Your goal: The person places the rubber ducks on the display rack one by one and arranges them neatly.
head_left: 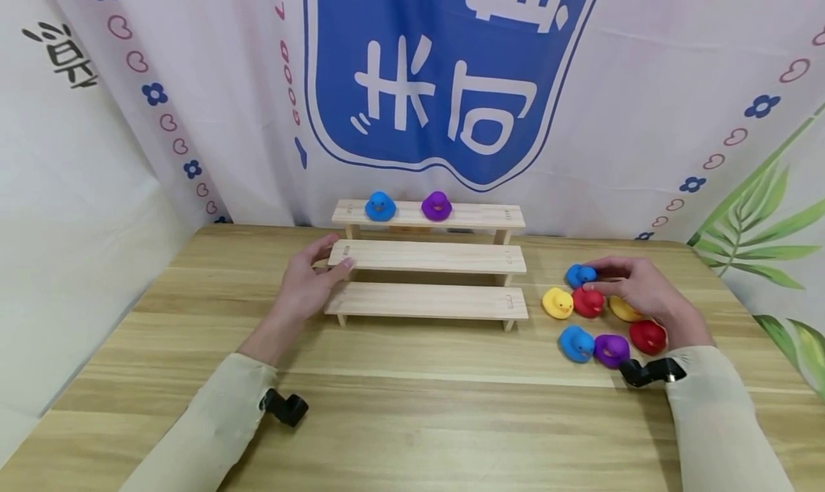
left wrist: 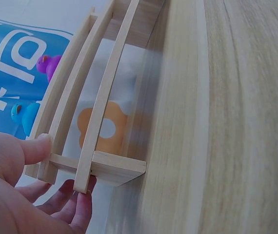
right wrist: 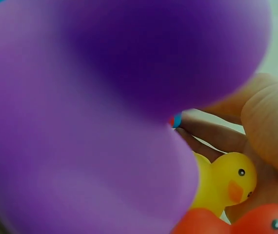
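A pale wooden three-step display stand (head_left: 425, 257) stands at the middle of the table. My left hand (head_left: 311, 278) grips its left end, thumb on the middle step and fingers around the edge, as the left wrist view also shows. On the top step sit a blue rubber duck (head_left: 380, 207) and a purple rubber duck (head_left: 437, 206). My right hand (head_left: 638, 288) has thumb and fingers around another blue rubber duck (head_left: 579, 276) at the right, just behind a red duck (head_left: 588, 302). In the right wrist view a near purple duck (right wrist: 80, 146) hides most of the fingertips.
Around the right hand lie a yellow duck (head_left: 557, 303), a second yellow duck (head_left: 624, 309) partly covered, a red duck (head_left: 647, 336), a blue duck (head_left: 576, 344) and a purple duck (head_left: 611, 350). A printed curtain (head_left: 245, 119) hangs behind the wooden table (head_left: 412, 420).
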The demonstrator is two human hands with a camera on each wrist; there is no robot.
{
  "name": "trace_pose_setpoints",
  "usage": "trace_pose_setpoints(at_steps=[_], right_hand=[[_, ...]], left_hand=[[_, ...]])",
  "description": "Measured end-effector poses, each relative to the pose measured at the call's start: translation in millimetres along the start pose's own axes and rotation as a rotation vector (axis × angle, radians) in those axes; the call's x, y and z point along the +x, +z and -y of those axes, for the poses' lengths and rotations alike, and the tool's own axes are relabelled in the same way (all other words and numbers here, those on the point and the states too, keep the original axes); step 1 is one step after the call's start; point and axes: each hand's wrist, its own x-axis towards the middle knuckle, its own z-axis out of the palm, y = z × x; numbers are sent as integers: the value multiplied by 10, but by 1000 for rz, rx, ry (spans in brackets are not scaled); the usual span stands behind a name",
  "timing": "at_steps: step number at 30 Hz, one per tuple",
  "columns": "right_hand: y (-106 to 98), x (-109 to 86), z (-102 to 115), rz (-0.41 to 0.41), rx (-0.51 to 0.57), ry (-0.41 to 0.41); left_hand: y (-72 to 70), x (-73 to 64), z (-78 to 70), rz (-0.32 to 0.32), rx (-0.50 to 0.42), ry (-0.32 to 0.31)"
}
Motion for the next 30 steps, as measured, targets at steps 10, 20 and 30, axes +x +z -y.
trace_pose_setpoints(at_steps=[10, 20, 30], right_hand=[[25, -15, 18, -51, -5, 11], [8, -20, 117, -121, 50, -2], [-2, -34, 363, -208, 123, -71]], left_hand=[[7, 1, 14, 5, 3, -9], [11, 9, 9, 4, 0, -17], [-5, -20, -20, 2, 6, -12]])
